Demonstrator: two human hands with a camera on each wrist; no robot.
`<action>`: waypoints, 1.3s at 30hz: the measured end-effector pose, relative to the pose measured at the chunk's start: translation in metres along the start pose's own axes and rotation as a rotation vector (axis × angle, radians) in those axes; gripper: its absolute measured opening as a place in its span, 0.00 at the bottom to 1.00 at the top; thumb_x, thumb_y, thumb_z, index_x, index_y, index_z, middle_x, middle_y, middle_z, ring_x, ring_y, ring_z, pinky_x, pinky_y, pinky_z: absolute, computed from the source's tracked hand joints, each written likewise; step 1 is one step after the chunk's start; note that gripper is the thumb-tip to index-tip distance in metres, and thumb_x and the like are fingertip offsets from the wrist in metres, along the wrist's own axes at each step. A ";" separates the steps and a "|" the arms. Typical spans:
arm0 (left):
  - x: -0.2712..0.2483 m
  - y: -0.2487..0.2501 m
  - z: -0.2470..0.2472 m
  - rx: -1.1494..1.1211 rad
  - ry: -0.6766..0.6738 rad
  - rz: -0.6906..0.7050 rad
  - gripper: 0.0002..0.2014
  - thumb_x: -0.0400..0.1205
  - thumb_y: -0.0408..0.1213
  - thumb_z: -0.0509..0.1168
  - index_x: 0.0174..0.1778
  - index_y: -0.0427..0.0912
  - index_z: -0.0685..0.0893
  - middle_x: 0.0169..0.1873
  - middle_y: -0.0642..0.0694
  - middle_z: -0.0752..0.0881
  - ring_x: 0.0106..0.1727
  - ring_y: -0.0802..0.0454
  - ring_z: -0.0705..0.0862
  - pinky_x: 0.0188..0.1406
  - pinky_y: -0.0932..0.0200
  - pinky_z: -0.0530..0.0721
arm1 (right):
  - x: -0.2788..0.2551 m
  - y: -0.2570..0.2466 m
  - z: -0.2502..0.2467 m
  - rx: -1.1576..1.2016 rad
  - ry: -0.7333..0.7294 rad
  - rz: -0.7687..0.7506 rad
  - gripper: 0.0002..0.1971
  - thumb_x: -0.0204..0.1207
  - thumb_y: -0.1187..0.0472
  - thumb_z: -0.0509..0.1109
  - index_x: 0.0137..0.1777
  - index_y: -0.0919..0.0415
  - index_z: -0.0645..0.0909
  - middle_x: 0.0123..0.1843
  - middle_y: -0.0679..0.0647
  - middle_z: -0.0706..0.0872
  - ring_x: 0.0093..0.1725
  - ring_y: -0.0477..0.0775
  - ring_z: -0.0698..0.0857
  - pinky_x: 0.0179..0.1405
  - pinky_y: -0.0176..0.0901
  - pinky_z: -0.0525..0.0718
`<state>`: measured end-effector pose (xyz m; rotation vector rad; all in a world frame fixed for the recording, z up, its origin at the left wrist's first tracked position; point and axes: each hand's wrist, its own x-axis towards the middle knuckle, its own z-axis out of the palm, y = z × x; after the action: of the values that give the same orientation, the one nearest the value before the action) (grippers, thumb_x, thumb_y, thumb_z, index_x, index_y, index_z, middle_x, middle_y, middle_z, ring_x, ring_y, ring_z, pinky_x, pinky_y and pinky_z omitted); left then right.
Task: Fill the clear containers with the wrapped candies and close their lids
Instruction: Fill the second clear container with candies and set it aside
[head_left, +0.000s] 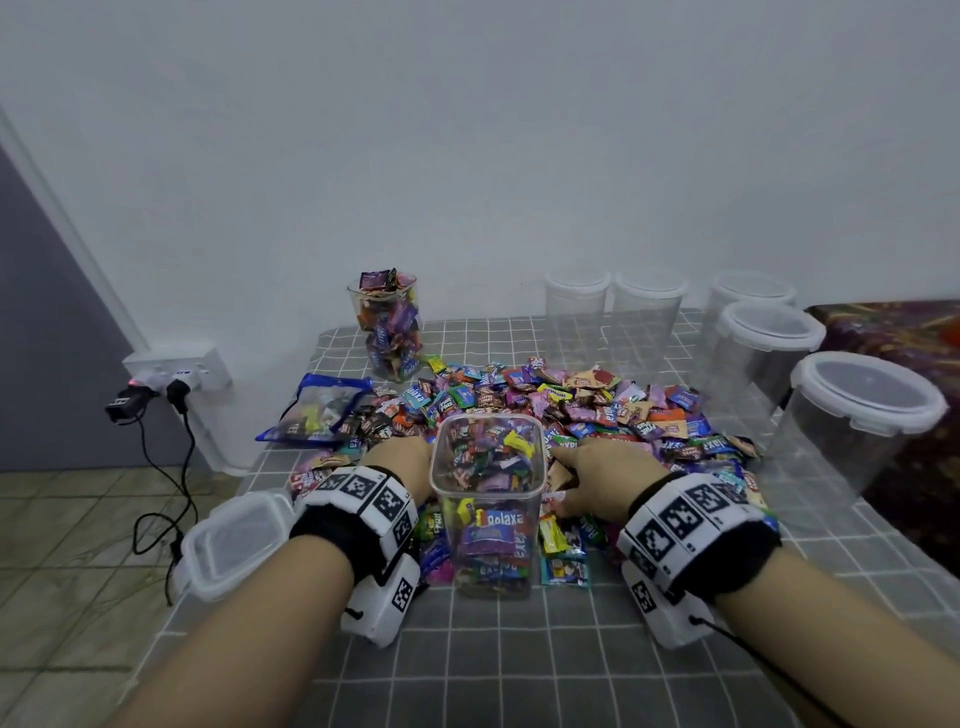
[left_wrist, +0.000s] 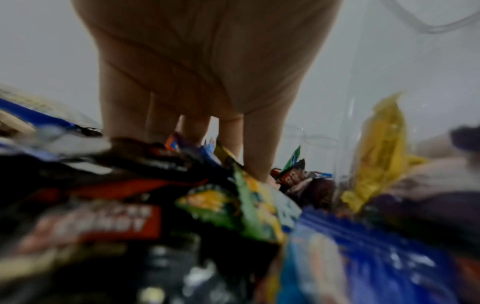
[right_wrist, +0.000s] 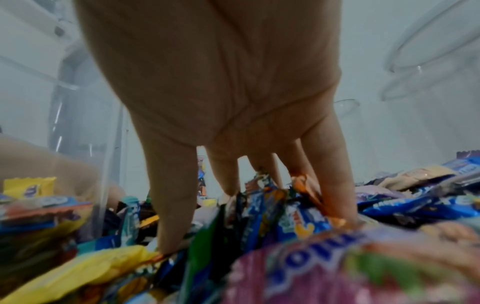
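Leftmost, the left hand (head_left: 397, 457) digs straight fingers (left_wrist: 255, 148) into the wrapped candies (head_left: 597, 405) on the counter (head_left: 519, 660); the open square container (head_left: 488, 499) stands between; the right hand (head_left: 605, 473) likewise, gripping nothing. Light, slippery, crinkly wrappers probably suit scooping by handfuls.

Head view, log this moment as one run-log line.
left hand: fingers in candies | right hand: fingers in candies | square container: part full, open | lid: off, left of it
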<state>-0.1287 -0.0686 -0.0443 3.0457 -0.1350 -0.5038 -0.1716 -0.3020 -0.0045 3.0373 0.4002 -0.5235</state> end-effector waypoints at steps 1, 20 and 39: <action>0.000 0.001 0.001 0.003 0.007 -0.014 0.10 0.79 0.44 0.61 0.44 0.45 0.86 0.43 0.46 0.88 0.41 0.47 0.85 0.44 0.52 0.85 | 0.000 0.000 0.000 -0.013 0.006 -0.005 0.30 0.77 0.45 0.68 0.77 0.52 0.66 0.67 0.55 0.78 0.66 0.58 0.77 0.58 0.51 0.80; -0.021 0.016 -0.001 -0.064 0.254 -0.024 0.10 0.80 0.39 0.59 0.45 0.44 0.87 0.43 0.46 0.88 0.45 0.45 0.85 0.44 0.51 0.85 | -0.002 0.001 0.002 0.139 0.233 -0.003 0.11 0.80 0.67 0.60 0.56 0.61 0.80 0.49 0.58 0.82 0.50 0.58 0.80 0.42 0.44 0.76; -0.044 0.027 -0.012 -0.074 0.402 0.020 0.13 0.82 0.40 0.57 0.46 0.41 0.86 0.44 0.42 0.87 0.46 0.41 0.84 0.38 0.54 0.75 | -0.025 0.013 -0.018 0.602 0.509 -0.028 0.07 0.78 0.68 0.63 0.42 0.57 0.79 0.40 0.51 0.80 0.36 0.48 0.76 0.30 0.35 0.71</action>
<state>-0.1689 -0.0908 -0.0173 2.9933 -0.1242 0.1074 -0.1854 -0.3193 0.0203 3.7417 0.3434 0.1929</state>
